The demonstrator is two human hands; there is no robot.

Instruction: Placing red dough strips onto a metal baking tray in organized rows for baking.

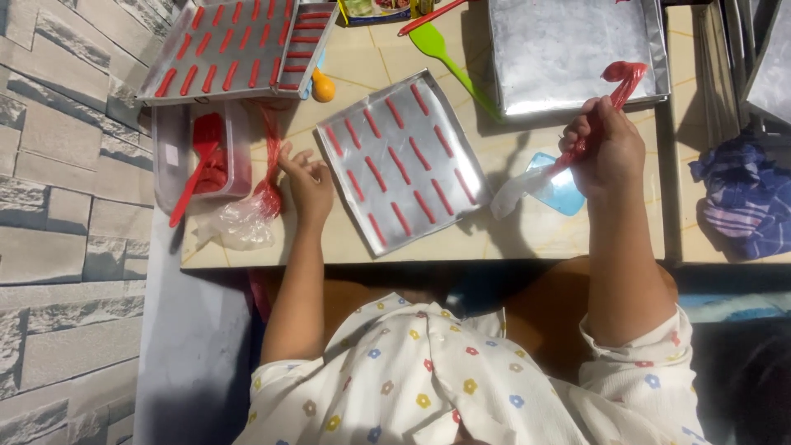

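My right hand (606,148) grips a nearly spent piping bag (616,86) smeared with red batter, its clear lower end (512,194) hanging over a light blue scraper (564,191). My left hand (306,180) rests open on the table next to a second piping bag (262,194) with red batter. Between my hands lies a square metal tray (404,216) with rows of short red piped strips (420,156).
A clear tub (177,156) with red batter and a red spatula (198,165) stands at the left. Two filled trays (235,45) lie at the back left, an unfilled metal tray (568,49) at the back right. A green spatula (449,58) and a blue cloth (741,198) lie nearby.
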